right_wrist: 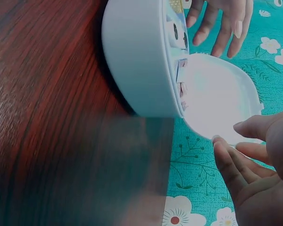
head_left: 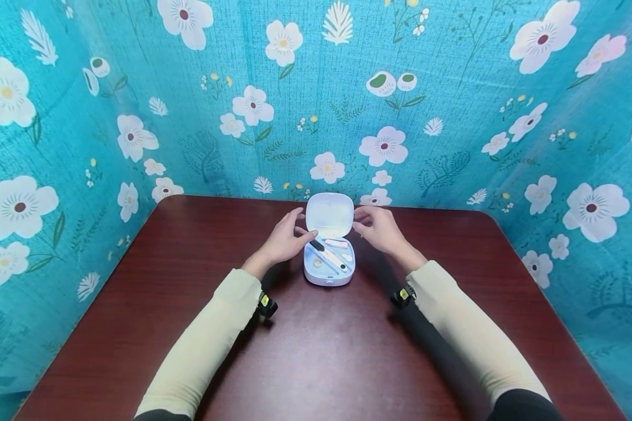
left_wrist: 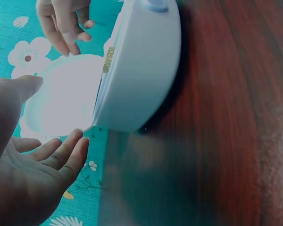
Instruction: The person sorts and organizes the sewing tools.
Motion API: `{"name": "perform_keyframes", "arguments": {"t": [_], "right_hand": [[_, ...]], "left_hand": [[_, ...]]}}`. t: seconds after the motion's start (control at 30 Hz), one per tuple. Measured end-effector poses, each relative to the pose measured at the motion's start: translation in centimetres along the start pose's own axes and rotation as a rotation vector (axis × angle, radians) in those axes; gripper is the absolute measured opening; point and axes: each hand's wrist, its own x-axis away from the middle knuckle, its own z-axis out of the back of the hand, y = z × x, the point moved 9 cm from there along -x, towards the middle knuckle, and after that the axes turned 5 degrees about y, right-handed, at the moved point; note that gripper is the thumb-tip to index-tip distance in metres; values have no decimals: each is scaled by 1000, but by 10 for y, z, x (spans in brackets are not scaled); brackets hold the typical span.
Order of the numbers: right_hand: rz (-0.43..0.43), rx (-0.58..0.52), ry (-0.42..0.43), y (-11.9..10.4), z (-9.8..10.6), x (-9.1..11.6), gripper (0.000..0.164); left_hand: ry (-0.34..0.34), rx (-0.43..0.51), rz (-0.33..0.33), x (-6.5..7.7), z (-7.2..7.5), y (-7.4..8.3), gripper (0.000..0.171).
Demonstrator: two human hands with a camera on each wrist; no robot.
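Observation:
A small white case [head_left: 329,280] stands on the table with its lid [head_left: 330,213] raised. Inside lie a slim black-and-white tool [head_left: 329,255], a small pink-and-white piece [head_left: 336,243] and a small round pale-gold piece [head_left: 318,263]. At the left side of the lid is my left hand [head_left: 283,238], fingers spread and thumb reaching over the case's back edge. My right hand [head_left: 381,229] is at the lid's right side, its thumb and fingertips close to the rim. Whether either hand touches the lid is unclear.
The case sits near the far edge of a dark red-brown wooden table [head_left: 189,263]. Blue-green flowered cloth [head_left: 305,117] hangs behind the table and along both sides. Each wrist carries a small black camera, one on the left [head_left: 266,305] and one on the right [head_left: 402,295].

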Motion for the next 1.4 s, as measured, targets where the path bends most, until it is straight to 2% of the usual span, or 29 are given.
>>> {"name": "perform_keyframes", "arguments": {"t": [0.23, 0.37, 0.6, 1.2, 1.4], "right_hand": [[-32, -84, 15, 1, -3, -5, 30], [-43, -102, 8, 2, -4, -8, 37], [-54, -111, -3, 5, -6, -8, 40], [28, -128, -15, 1, -5, 3, 40], [32, -163, -25, 1, -6, 8, 45]], "left_hand": [[12, 31, 15, -4, -1, 2, 78], [12, 33, 25, -5, 0, 4, 77], [4, 40, 27, -6, 0, 6, 76], [22, 54, 9, 0, 1, 6, 66], [34, 56, -33, 3, 3, 10, 64]]}}
